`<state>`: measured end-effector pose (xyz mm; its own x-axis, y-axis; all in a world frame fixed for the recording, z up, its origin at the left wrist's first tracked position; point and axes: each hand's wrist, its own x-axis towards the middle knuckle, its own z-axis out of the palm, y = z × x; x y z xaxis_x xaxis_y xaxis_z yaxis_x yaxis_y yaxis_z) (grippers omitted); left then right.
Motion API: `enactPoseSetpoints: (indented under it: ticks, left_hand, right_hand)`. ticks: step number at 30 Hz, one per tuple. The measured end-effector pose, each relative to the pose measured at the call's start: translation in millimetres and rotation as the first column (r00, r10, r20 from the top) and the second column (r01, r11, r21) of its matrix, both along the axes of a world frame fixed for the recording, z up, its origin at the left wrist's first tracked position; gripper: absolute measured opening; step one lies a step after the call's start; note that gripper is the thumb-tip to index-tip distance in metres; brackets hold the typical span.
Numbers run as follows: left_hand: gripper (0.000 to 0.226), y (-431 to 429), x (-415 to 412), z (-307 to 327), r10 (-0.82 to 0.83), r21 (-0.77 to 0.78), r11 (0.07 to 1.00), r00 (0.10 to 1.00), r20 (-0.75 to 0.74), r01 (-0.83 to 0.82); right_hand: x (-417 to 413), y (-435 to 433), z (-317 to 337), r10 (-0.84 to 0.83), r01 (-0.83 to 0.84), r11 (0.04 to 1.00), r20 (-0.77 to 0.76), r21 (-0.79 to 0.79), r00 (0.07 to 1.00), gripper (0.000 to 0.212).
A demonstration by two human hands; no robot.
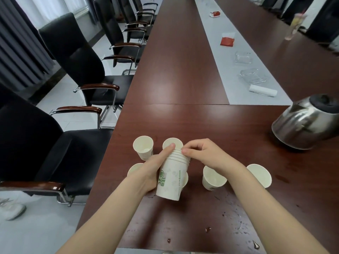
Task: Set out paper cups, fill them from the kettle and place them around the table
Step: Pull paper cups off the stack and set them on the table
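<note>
Left hand (153,169) tight round cup stack (171,180), right hand (202,153) in pinch on rim.

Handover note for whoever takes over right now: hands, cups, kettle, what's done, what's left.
Left hand grips the stack of nested cups, tilted.
Right hand pinches the stack's top rim.
Five loose cups stand upright on the table around the stack, two partly hidden.
Kettle stands to the right, no hand on it.
Done: some cups set out.
Left: peel off the rest, fill them (those visible look empty), then place them around the table.
</note>
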<state>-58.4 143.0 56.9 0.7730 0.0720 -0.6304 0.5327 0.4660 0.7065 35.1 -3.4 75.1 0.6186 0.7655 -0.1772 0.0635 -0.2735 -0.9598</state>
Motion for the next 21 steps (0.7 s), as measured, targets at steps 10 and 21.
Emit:
enactPoseSetpoints:
  ticks: [10,21]
  left_hand:
    - [0.026,-41.6,27.4,11.1,-0.107,0.128,0.986,0.994,0.013,0.105]
    - [0.02,-71.3,55.8,11.0,-0.077,0.057,0.995,0.996,-0.041,0.079]
  right_hand:
    - [21.1,-39.3,13.8,-0.091,0.091,0.994,-0.006,-0.059,0.996,0.026]
    - [34.3,-59.8,7.1,-0.241,0.25,0.963,0.092,-0.104,0.966,0.025]
